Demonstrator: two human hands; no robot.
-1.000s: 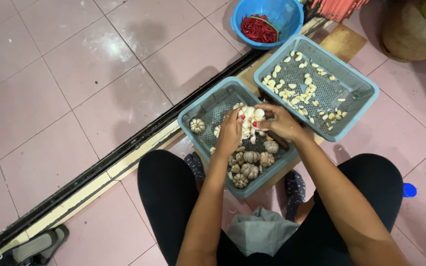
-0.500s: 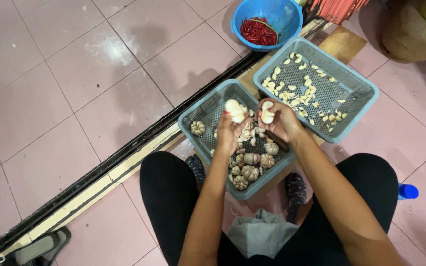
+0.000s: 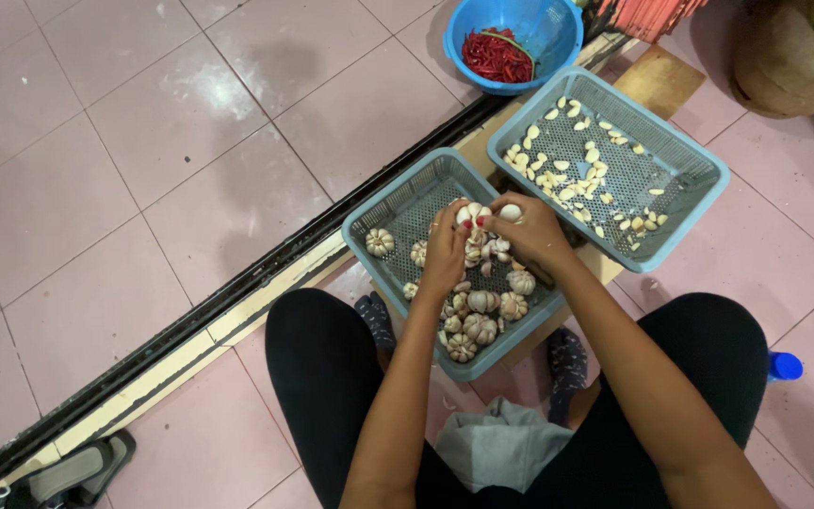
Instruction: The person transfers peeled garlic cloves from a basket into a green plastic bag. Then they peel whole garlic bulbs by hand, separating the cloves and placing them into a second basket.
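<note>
A garlic bulb [image 3: 475,215] is gripped between the left hand [image 3: 447,247] and right hand [image 3: 528,236] over the near basket [image 3: 398,203]; many bulbs remain there unsplit; loose cloves already lie in the far basket [image 3: 685,151].

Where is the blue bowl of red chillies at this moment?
In the head view the blue bowl sits on the pink floor tiles at the top, right of centre, just beyond the far corner of the basket of peeled cloves.

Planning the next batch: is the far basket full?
No. The far basket holds scattered garlic cloves; bare mesh shows between them.
</note>
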